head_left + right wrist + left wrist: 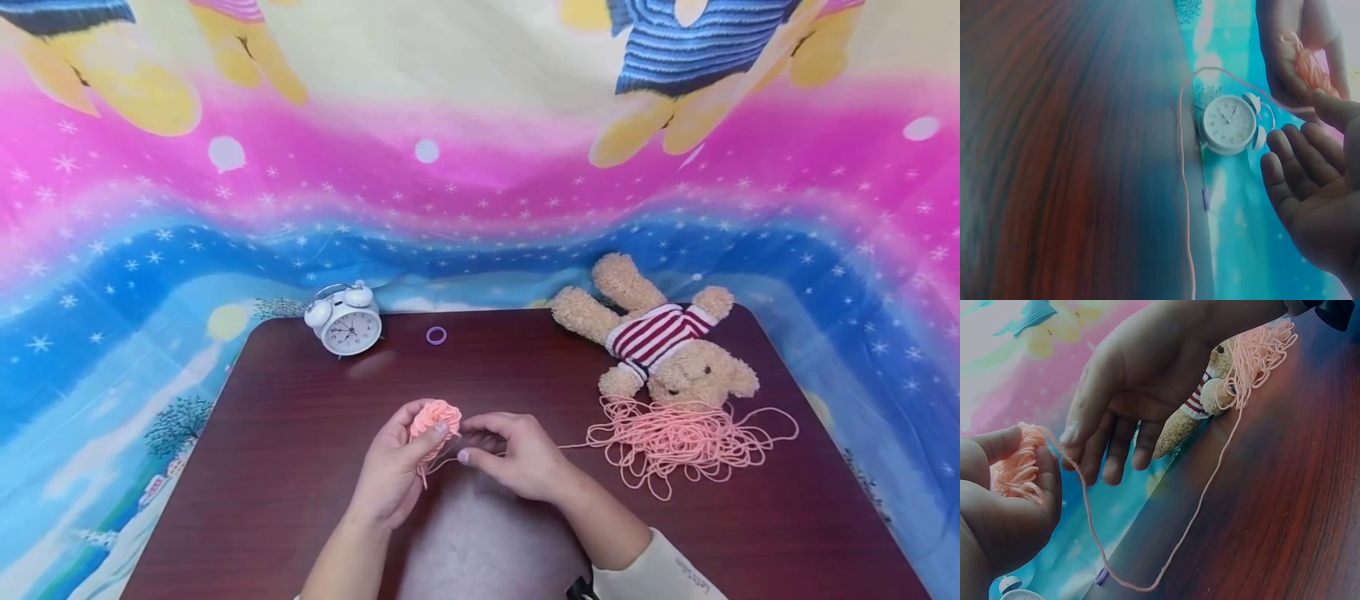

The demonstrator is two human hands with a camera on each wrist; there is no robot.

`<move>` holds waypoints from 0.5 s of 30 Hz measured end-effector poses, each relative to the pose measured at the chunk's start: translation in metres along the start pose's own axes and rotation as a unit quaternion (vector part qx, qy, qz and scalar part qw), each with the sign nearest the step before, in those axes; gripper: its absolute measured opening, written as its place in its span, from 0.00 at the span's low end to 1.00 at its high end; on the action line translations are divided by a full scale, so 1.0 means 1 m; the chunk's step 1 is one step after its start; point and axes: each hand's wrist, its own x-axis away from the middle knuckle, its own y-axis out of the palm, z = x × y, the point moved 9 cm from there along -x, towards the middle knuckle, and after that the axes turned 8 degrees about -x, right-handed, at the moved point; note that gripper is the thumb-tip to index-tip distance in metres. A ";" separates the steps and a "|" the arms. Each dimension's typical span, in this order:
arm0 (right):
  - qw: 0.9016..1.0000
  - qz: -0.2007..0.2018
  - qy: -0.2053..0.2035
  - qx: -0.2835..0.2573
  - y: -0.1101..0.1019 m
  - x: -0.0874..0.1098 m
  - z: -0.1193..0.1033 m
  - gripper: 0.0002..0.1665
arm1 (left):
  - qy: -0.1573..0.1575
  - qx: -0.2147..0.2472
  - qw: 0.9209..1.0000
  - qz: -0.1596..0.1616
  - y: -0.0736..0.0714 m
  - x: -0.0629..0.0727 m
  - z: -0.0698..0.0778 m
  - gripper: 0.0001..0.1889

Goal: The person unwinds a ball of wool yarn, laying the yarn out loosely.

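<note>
My left hand (390, 467) holds a small wound bundle of peach yarn (437, 415), with the thumb across its front. In the left wrist view the bundle (1019, 469) sits between thumb and fingers. Just to the right is my right hand (517, 454), its thumb and fingers apart and loosely bent. A single yarn strand (1088, 515) leaves the bundle, passes close by the right fingertips and sags in a loop. It runs on to a loose heap of the same yarn (682, 442) at the right of the table.
A teddy bear (660, 333) in a striped shirt lies behind the yarn heap, its head touching it. A white alarm clock (351, 332) stands at the back left, beside a purple ring (436, 336). The brown table (247, 467) backs onto a printed cloth (450, 192).
</note>
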 end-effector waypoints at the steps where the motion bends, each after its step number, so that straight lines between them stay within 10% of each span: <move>1: 1.000 0.002 0.002 -0.001 0.002 -0.001 -0.001 0.18 | -0.001 0.001 1.000 -0.001 0.001 0.000 0.000 0.19; 15: 0.999 0.045 -0.024 0.018 -0.013 0.000 -0.006 0.02 | 0.011 -0.029 0.999 0.021 -0.014 0.000 -0.003 0.21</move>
